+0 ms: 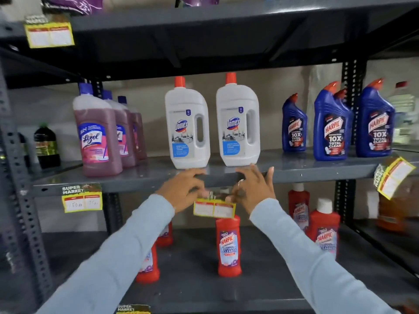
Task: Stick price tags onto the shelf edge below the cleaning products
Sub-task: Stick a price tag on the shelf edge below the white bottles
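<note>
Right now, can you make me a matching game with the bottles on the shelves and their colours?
Things:
1. Domex bottles
2. Lizol bottles
3. Harpic toilet cleaner bottles
4. Harpic bathroom cleaner bottle

Colours:
A. blue with red cap
B. red
C. white with red cap
D. pink liquid, blue cap

Pairs: 1-C, 2-D, 3-A, 4-B

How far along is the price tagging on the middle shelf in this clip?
Done: a tag hangs on the shelf edge below the Lizol bottles. In hand: left hand and right hand press a tag on below the Domex bottles. Left: the tag by the blue Harpic bottles sits crooked.
</note>
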`<move>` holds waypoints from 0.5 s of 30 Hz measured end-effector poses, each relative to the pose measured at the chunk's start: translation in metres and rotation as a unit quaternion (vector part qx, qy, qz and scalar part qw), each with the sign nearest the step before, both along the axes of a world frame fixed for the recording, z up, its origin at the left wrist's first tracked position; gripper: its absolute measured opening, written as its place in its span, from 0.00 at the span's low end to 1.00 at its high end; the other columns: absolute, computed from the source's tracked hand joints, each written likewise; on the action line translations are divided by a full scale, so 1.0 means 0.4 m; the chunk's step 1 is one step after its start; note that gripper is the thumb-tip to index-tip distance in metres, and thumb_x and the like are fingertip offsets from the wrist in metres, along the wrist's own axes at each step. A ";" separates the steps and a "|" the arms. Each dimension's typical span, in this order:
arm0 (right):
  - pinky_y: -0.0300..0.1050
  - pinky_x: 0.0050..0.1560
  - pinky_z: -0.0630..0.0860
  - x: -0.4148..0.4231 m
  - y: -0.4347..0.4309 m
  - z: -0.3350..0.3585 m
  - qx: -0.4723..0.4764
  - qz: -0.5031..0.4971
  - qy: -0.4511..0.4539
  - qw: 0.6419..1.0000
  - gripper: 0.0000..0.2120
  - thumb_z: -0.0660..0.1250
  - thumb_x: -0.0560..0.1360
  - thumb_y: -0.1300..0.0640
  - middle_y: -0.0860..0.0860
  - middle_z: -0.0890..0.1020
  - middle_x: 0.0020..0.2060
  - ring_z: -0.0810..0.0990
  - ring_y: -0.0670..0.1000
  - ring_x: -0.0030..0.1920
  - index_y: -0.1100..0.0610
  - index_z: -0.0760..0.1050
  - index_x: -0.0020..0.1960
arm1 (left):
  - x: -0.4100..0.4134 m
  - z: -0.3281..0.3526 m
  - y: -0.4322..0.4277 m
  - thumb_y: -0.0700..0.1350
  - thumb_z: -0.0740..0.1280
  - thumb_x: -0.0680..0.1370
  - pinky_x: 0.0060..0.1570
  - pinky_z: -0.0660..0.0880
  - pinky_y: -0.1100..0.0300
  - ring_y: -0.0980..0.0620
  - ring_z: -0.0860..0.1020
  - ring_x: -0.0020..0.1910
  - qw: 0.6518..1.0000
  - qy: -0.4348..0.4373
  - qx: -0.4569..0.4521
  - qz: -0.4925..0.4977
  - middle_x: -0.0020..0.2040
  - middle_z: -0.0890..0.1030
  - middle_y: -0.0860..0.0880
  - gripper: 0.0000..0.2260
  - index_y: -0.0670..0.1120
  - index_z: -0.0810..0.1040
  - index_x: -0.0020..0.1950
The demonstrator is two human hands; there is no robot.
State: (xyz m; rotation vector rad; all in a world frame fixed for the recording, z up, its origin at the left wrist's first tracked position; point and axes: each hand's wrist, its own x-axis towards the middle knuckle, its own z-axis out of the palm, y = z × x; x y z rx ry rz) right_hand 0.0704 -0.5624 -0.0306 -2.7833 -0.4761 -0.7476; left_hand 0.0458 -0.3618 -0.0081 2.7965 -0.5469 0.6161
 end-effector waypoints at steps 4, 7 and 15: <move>0.67 0.72 0.34 0.020 0.012 -0.027 -0.087 0.000 -0.045 0.995 0.13 0.65 0.73 0.45 0.49 0.56 0.76 0.42 0.58 0.77 0.48 0.81 0.53 | 0.025 -0.099 -0.010 0.48 0.71 0.72 0.71 0.43 0.53 0.49 0.46 0.77 0.995 -0.070 -0.063 0.019 0.76 0.58 0.56 0.04 0.50 0.84 0.39; 0.65 0.74 0.37 0.027 -0.004 -0.006 -0.077 -0.008 -0.043 0.996 0.14 0.65 0.72 0.44 0.47 0.64 0.73 0.53 0.55 0.76 0.48 0.81 0.53 | 0.032 -0.092 -0.029 0.48 0.73 0.70 0.72 0.52 0.52 0.49 0.56 0.74 0.986 -0.098 -0.127 0.034 0.73 0.67 0.54 0.05 0.49 0.86 0.41; 0.60 0.69 0.68 0.062 -0.023 0.094 0.303 0.029 0.119 0.945 0.17 0.78 0.59 0.44 0.52 0.86 0.43 0.82 0.56 0.53 0.53 0.82 0.41 | 0.031 0.004 -0.027 0.43 0.77 0.66 0.51 0.72 0.60 0.52 0.78 0.55 0.937 -0.014 -0.348 0.036 0.56 0.84 0.48 0.05 0.43 0.85 0.38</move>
